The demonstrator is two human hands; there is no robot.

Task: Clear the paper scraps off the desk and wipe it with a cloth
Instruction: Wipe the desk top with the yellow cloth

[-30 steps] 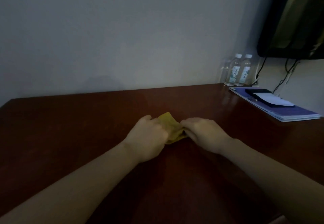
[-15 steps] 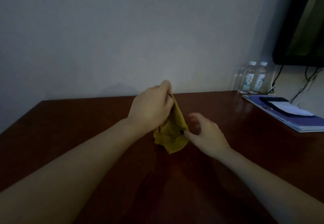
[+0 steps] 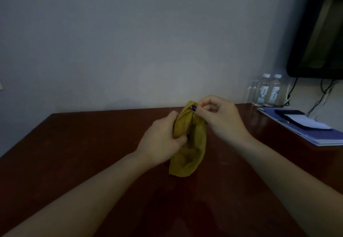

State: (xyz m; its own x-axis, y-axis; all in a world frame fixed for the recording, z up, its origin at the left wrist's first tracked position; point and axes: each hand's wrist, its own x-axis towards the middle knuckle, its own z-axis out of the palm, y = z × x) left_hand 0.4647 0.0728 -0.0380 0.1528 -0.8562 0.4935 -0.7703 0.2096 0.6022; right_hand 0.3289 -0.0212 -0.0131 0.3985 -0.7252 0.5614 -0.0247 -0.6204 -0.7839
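A mustard-yellow cloth (image 3: 193,153) hangs bunched above the dark wooden desk (image 3: 74,162), its lower end near the desk top. My left hand (image 3: 161,142) grips the cloth at its left side, about halfway up. My right hand (image 3: 220,118) pinches the cloth's top corner between thumb and fingers, a little higher and to the right. No paper scraps show on the desk.
Two water bottles (image 3: 269,90) stand against the wall at the back right. Beside them lies a blue folder (image 3: 319,134) with a dark flat object and white paper on it. A black screen (image 3: 319,32) hangs on the wall above, cables below it.
The cloth was lifted off the desk. My right hand went from open beside the cloth to pinching its top corner; my left hand slid down to its middle.
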